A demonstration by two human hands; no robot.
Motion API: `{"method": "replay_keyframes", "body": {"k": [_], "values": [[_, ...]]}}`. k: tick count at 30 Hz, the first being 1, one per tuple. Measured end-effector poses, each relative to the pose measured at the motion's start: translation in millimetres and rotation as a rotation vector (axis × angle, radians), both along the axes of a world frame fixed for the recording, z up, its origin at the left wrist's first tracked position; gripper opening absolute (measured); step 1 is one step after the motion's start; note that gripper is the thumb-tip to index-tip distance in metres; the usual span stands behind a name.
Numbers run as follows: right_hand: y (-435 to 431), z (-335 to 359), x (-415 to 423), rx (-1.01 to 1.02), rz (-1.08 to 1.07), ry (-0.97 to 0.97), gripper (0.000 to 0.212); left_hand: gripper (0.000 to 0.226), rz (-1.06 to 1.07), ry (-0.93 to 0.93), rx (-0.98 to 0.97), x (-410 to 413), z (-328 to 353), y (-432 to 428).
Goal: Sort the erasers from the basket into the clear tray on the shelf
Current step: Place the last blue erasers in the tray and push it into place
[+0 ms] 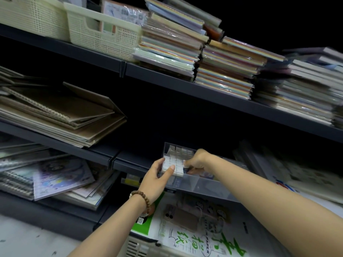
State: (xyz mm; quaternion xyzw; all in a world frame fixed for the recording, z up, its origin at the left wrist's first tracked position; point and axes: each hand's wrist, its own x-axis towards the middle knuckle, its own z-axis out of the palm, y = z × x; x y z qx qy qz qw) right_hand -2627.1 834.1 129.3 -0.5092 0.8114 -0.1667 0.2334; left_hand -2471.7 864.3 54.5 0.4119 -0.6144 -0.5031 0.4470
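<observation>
Basket; pad marked "PAPER"; erasers in tray.

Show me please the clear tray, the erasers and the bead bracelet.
clear tray (200,185): head view, its front wall.
erasers (177,164): head view, top of the white rows.
bead bracelet (143,196): head view, beads at the wrist.

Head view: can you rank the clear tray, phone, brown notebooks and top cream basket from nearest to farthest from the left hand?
1. Clear tray: held by the left hand.
2. Phone: just below the hand.
3. Brown notebooks: middle shelf, left.
4. Cream basket: top shelf.
</observation>
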Motion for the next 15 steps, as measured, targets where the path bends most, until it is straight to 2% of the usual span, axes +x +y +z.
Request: {"method": "replay_keyframes", "body": {"k": [2,7,12,15], "values": [[-1,0,1,0.017,0.011,-0.022,0.022,0.058,-0.006,0.003,0.003,1,0,0],[-2,9,-1,0.074,-0.021,-0.225,0.024,0.053,-0.004,0.018,0.010,2,1,-2],[1,15,-2,0.056,-0.017,-0.227,0.023,0.053,-0.015,0.026,0.009,4,1,-2],[9,17,-7,0.024,0.038,-0.237,0.035,0.054,-0.019,0.010,-0.017,6,1,0]]}}
